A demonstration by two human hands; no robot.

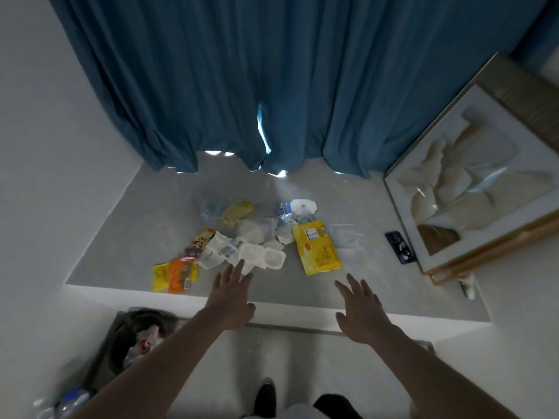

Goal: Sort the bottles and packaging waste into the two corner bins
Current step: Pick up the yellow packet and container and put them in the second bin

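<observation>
A pile of waste lies on a grey ledge [127, 237]. In it are white plastic cups [261, 257], a big yellow pouch [317, 249], a smaller yellow wrapper [237, 211], an orange and yellow packet [175, 275], a crushed clear bottle [284, 216] and a clear bag [257, 229]. My left hand [231, 294] is open, its fingertips just short of the white cups. My right hand [361, 309] hovers open over bare ledge, below the big yellow pouch. A dark bin [121, 337] holding waste stands at the lower left, with clear bottles [65, 402] below it.
Blue curtains [272, 86] hang behind the ledge. A framed picture [472, 189] leans at the right, with a dark phone-like object [399, 246] beside it. White walls close in on the left. My dark shoes [266, 397] show on the floor.
</observation>
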